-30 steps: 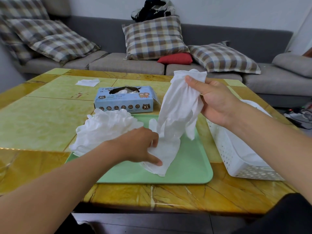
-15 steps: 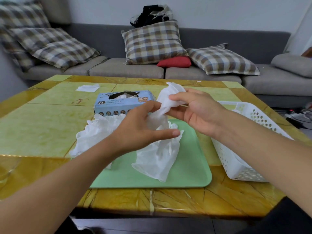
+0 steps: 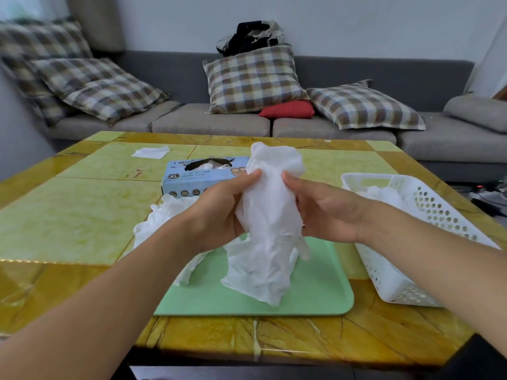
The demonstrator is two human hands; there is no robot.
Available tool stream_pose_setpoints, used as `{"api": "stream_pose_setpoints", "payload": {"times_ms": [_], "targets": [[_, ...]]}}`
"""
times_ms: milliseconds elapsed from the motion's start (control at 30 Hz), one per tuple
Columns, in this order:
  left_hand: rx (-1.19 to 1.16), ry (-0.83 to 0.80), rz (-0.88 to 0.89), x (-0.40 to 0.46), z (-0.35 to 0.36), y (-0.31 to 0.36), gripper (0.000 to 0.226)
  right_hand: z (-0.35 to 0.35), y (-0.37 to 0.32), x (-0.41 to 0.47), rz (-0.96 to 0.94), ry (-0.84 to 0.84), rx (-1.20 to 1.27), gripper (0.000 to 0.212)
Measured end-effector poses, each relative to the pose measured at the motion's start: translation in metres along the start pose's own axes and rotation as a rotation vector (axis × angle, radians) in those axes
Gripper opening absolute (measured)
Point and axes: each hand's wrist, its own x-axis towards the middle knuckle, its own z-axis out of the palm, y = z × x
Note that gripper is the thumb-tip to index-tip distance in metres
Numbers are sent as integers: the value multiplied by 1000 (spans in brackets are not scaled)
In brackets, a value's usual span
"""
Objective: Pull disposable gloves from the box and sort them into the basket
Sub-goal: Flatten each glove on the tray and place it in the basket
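Both hands grip one bunch of white gloves (image 3: 270, 215) mid-air over the green tray (image 3: 315, 294): left hand (image 3: 219, 215) curled round its left side, right hand (image 3: 326, 212) round the right, likely bundling it for the white basket (image 3: 389, 281) just right. Loose pile (image 3: 164, 215) waits left; glove box (image 3: 200, 176) behind.

A crumpled white disposable glove (image 3: 270, 215) hangs upright above the green tray (image 3: 315, 294), pinched near its top between the left hand (image 3: 219, 212) and the right hand (image 3: 323, 212). More white gloves lie in a loose pile (image 3: 164, 215) at the tray's left edge. The light blue glove box (image 3: 200, 179) marked XL lies behind, its top slot torn open. The white perforated basket (image 3: 406, 270) stands to the right and holds gloves.
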Motion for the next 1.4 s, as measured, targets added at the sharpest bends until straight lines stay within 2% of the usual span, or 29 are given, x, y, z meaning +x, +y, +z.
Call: {"api": "stream_pose_setpoints", "payload": {"times_ms": [67,167,300,400,467,533,567,600,667,733,933,1033,1100,1200,1267,1333,1367,1400], "targets": [[78,-11,23,1,-4,4,35,6,-4,5,-88,15,118,78],[256,10,105,5,-18,9,25,6,-17,8,-197,175,157,54],[415,171,150,7,-38,6,5,1,-17,4,-233,205,285,41],[430,264,195,10,-44,6,5,0,-20,-2,-209,205,319,27],[701,375,245,10,-47,5,9,-1,-24,-6,-192,214,342,28],[1248,423,274,5,-51,-1,31,-4,-28,-8,-203,246,343,36],[1461,343,250,1,-51,-5,42,-6,-28,-8,-217,267,342,38],[1588,187,198,-6,-49,-10,49,-7,-29,-9,-230,289,335,39],[1664,-138,61,-16,-44,-24,54,-10,-28,-9,-238,335,321,39],[1708,-305,39,-19,-40,-38,50,-11,-27,-9,-247,378,329,39],[1734,-408,230,-17,-37,-52,8,-15,-30,-9,-274,430,340,37],[1554,-382,289,-19,-24,-62,9,-18,-30,-9,-296,420,367,39],[1430,-394,256,-23,-13,-66,12,-19,-32,-10,-335,393,401,40],[1400,-396,182,-24,-2,-61,31,-16,-37,-13,-379,309,383,42],[1331,-152,254,-21,-2,-44,50,-12,-39,-14,-400,239,333,44],[1102,162,362,-12,-10,-23,63,-6,-40,-16,-409,150,292,45],[941,217,374,-9,-13,-12,77,-4,-39,-16,-404,113,274,45],[784,187,362,-7,-15,-2,94,-1,-37,-15,-392,89,254,46]]}}
